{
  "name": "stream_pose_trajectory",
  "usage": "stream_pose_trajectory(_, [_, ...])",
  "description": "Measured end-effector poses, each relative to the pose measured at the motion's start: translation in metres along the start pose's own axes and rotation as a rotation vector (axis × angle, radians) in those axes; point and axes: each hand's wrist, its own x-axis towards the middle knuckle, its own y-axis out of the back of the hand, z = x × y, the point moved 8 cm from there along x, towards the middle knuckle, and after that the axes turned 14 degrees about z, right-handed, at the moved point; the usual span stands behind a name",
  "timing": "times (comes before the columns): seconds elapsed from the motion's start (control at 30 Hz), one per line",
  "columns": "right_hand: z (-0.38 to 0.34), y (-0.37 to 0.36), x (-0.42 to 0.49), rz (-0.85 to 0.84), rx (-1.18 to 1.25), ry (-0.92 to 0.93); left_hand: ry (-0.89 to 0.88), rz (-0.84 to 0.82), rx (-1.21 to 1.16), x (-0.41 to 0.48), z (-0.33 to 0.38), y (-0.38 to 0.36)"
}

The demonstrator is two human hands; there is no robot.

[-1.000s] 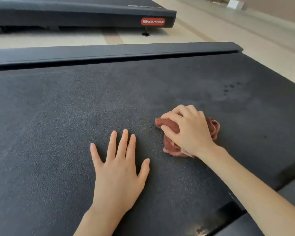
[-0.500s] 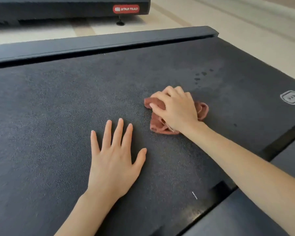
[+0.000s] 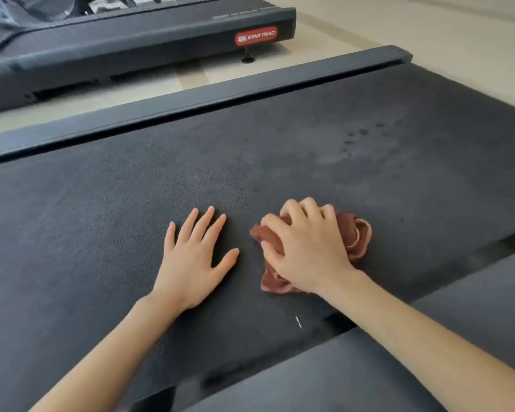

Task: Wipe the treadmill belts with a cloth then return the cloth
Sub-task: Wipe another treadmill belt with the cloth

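Observation:
A dark, rough treadmill belt [image 3: 131, 203] fills most of the view. On it lies a bunched reddish-brown cloth [image 3: 356, 236]. My right hand [image 3: 306, 248] lies on top of the cloth with its fingers curled into the fabric, gripping it against the belt. Just left of it, my left hand [image 3: 194, 257] rests flat on the belt with fingers straight and spread, holding nothing. The two hands are a small gap apart. Much of the cloth is hidden under my right hand.
A dark side rail [image 3: 191, 99] borders the belt's far edge, and a grey side rail [image 3: 369, 367] runs along the near right. Beyond a strip of pale floor [image 3: 428, 28] stands a second treadmill [image 3: 131, 43] with a red STAR TRAC badge [image 3: 256, 35]. Small dark spots [image 3: 360, 135] mark the belt.
My right hand has slid the cloth back toward me and closer to my left hand. My left hand stays flat on the belt. The camera view has shifted.

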Motion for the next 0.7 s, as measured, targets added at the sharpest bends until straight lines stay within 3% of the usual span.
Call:
stream_pose_trajectory(0.1, [-0.005, 0.035, -0.059, 0.006, 0.052, 0.052, 0.0, -0.034, 0.028, -0.002, 0.002, -0.001])
stream_pose_trajectory(0.23, [0.031, 0.044, -0.059, -0.012, 0.06, 0.004, 0.006, -0.042, 0.054, -0.004, 0.004, -0.001])
stream_pose_trajectory(0.5, [0.171, 0.028, -0.028, -0.03, -0.211, -0.355, 0.031, -0.022, -0.027, -0.004, 0.022, -0.008])
stream_pose_trajectory(0.7, [0.127, 0.032, -0.038, -0.077, -0.373, -0.42, -0.121, -0.023, -0.146, 0.016, 0.066, -0.014])
